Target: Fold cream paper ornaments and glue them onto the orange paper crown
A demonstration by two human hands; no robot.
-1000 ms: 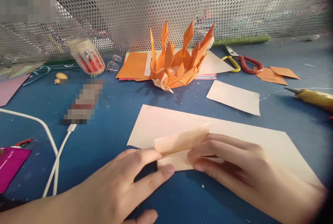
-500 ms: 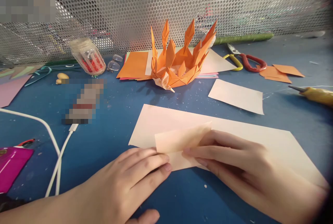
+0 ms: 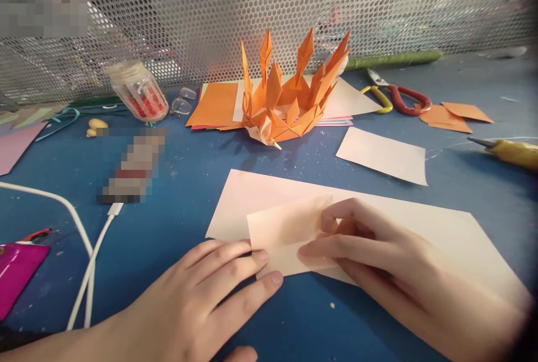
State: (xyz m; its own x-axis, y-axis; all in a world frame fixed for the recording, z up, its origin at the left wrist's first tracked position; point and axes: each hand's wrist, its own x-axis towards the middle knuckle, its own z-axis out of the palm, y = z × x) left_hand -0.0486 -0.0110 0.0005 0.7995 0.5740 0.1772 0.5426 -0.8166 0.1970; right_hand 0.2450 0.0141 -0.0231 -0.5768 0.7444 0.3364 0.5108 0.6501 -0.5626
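So the left hand (image 3: 218, 289) is lying pretty flat, fingers slightly spread, 2 fingertips pressing the small folded paper (image 3: 290, 233). The right hand (image 3: 313, 236) is curling half closed, gripping that paper's other end. Just beyond both hands, a big pale sheet (image 3: 269, 185) is lying on the blue tabletop (image 3: 180, 182), with an orange origami crown (image 3: 294, 121) sitting farther out.

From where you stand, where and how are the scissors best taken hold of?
I'd grip the scissors by the red loop, coming from the near side: the loop faces you, while the blades point away, beyond both handles.
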